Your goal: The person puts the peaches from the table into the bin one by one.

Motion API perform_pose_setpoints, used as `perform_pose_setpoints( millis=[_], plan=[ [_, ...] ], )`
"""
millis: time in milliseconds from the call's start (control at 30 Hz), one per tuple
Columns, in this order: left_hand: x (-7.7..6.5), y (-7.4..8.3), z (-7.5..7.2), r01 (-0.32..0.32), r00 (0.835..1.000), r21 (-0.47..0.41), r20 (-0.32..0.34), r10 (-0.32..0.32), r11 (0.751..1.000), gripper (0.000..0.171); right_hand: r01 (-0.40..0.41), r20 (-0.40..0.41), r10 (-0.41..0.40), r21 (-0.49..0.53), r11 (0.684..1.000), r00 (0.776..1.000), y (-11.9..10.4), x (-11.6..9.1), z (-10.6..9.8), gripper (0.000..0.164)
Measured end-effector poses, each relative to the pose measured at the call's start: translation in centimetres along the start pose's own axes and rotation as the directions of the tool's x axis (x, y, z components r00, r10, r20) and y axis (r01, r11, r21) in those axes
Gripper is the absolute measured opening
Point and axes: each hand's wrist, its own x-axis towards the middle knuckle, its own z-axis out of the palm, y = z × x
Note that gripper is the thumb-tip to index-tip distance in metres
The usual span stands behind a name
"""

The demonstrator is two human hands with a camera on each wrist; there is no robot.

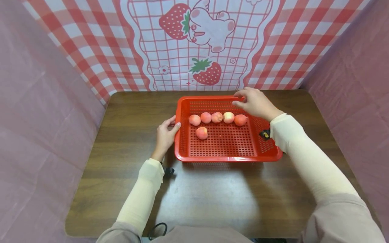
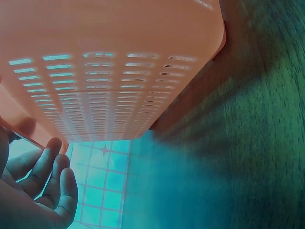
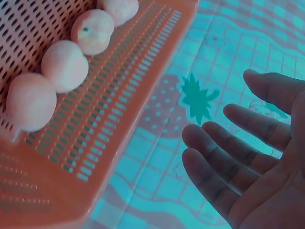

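Observation:
A red plastic basket [image 1: 229,159] with slotted walls stands on the table. Several small peaches [image 1: 217,117] lie in a row inside it, toward the back wall, and a single peach [image 1: 202,133] sits in front of the row at the left. My left hand [image 1: 165,135] holds the basket's left rim, thumb at the top edge and fingers by the outer wall. Over the back right of the basket, my right hand [image 1: 256,102] hovers with loosely bent fingers. The right wrist view shows its fingers [image 3: 209,181] spread, with nothing between them.
The wooden table [image 1: 127,128] ends at a checked strawberry-print cloth [image 1: 206,72] behind the basket. Pink cloth hangs on the left [image 1: 39,118] and right [image 1: 349,74]. A black cable loop [image 1: 158,230] lies at the table's front edge.

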Motion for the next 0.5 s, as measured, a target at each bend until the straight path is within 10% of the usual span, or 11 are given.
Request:
perform_pose_setpoints(
  millis=[500],
  plan=[
    [0.1,0.0,-0.1,-0.007,1.0,0.015,0.002,0.007,1.0,0.041,-0.03,-0.047,0.026,-0.073,0.997,0.999,3.2,-1.2,-2.8,0.04]
  ],
)
